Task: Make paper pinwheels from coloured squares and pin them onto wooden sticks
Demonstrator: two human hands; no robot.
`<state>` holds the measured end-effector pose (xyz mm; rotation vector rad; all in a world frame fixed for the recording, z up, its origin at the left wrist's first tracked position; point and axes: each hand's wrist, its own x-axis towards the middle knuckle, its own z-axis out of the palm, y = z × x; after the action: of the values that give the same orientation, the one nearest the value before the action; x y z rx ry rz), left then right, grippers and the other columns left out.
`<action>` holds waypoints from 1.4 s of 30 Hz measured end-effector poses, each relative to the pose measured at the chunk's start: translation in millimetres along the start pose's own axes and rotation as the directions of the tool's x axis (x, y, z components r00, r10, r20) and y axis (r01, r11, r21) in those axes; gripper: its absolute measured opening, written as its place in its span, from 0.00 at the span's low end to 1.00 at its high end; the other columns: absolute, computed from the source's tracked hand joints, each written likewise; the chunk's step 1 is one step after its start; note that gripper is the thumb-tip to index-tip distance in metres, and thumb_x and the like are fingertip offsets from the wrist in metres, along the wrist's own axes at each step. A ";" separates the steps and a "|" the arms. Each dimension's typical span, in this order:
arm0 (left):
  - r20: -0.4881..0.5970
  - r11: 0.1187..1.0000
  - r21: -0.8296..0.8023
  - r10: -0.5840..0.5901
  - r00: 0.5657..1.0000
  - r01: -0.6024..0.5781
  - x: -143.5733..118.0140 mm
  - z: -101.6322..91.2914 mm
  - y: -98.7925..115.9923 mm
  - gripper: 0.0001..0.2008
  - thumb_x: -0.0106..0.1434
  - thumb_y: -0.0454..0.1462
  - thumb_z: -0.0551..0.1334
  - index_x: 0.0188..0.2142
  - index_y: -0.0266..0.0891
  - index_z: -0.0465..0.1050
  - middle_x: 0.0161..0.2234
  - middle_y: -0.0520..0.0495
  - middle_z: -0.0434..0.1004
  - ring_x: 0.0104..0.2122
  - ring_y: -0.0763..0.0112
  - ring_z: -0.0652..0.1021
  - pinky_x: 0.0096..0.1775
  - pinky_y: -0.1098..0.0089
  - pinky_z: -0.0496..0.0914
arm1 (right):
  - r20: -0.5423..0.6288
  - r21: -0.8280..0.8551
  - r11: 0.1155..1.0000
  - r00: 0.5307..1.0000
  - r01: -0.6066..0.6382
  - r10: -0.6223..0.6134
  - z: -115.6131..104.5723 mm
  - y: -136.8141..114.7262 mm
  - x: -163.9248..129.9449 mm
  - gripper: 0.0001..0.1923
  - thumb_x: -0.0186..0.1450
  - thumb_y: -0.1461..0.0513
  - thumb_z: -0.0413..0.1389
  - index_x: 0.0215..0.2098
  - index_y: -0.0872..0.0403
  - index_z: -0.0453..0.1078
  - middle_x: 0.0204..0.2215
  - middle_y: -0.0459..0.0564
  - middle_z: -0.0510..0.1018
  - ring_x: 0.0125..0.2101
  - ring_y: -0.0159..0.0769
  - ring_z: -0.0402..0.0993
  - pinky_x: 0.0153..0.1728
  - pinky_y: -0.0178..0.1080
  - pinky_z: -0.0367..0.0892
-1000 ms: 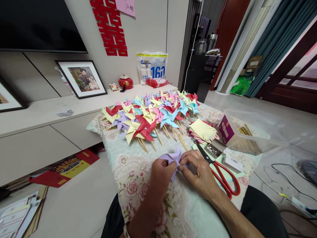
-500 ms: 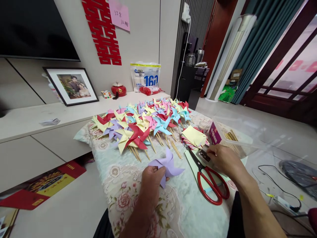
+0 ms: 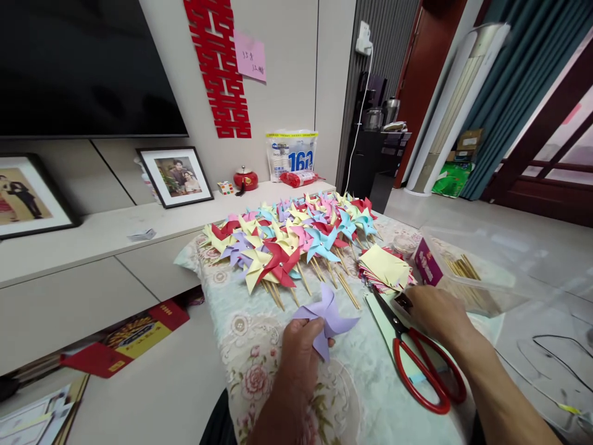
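Observation:
A purple paper pinwheel [image 3: 327,318], with no stick showing, is pinched between the thumb and fingers of my left hand [image 3: 303,343] above the front of the table. My right hand [image 3: 438,312] is curled over a small dark object [image 3: 403,301] in a shallow container; its fingertips are partly hidden, and what they pinch cannot be made out. Red-handled scissors [image 3: 417,352] lie beneath and left of that wrist, on pale green paper strips [image 3: 382,324]. Behind the scissors is a stack of cut paper squares [image 3: 386,267], a pale yellow one on top.
Many finished pinwheels [image 3: 278,262] on sticks cover the far side of the cloth-covered table [image 3: 250,352]. Several loose sticks [image 3: 348,290] lie before them. At right stands a clear plastic bin [image 3: 500,281] holding wooden sticks [image 3: 464,269]. A white cabinet [image 3: 152,253] runs behind the table.
The view has turned left, so everything sits farther right. My left hand still holds the purple pinwheel. My right hand stays at the small container, its fingers lower over the dark object.

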<state>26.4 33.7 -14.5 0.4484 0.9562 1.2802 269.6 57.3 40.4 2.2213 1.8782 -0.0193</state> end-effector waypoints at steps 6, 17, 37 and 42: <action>0.070 0.999 -0.037 -0.003 0.998 0.006 -3.1 0.3 2.3 0.10 0.46 0.39 0.71 0.25 0.36 0.73 0.24 0.52 0.75 0.25 0.72 0.72 0.26 0.73 0.68 | 0.003 0.009 1.000 1.000 0.025 -0.025 6.4 3.3 0.3 0.17 0.64 0.68 0.47 0.37 0.53 0.78 0.37 0.61 0.84 0.40 0.57 0.81 0.27 0.41 0.56; 0.122 0.999 0.028 -0.018 0.992 0.014 20.9 26.1 1.7 0.11 0.46 0.41 0.69 0.27 0.38 0.73 0.25 0.51 0.75 0.26 0.69 0.73 0.29 0.71 0.66 | -0.031 0.096 0.993 0.997 0.069 -0.066 16.9 9.9 2.2 0.14 0.62 0.69 0.48 0.28 0.53 0.74 0.31 0.58 0.84 0.32 0.48 0.80 0.25 0.38 0.48; 0.204 0.987 0.157 -0.021 0.979 -0.012 39.9 35.7 -12.3 0.10 0.49 0.39 0.66 0.30 0.35 0.78 0.25 0.48 0.78 0.25 0.69 0.73 0.28 0.70 0.68 | -0.266 0.927 0.305 0.956 0.219 0.122 6.2 -8.7 -26.2 0.13 0.66 0.56 0.54 0.24 0.50 0.60 0.27 0.48 0.78 0.28 0.38 0.76 0.29 0.36 0.67; 0.080 0.977 0.209 0.016 0.997 -0.033 45.0 35.7 -9.9 0.14 0.44 0.38 0.67 0.32 0.33 0.80 0.25 0.47 0.80 0.24 0.67 0.75 0.26 0.70 0.70 | -0.146 0.987 -0.089 0.985 0.137 -0.098 2.3 -33.6 -25.8 0.17 0.65 0.50 0.60 0.28 0.53 0.66 0.23 0.45 0.75 0.22 0.31 0.70 0.25 0.34 0.64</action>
<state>60.5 80.9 -17.6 0.6718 1.0268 1.1799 232.6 37.0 36.6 2.5759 2.3582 -2.2567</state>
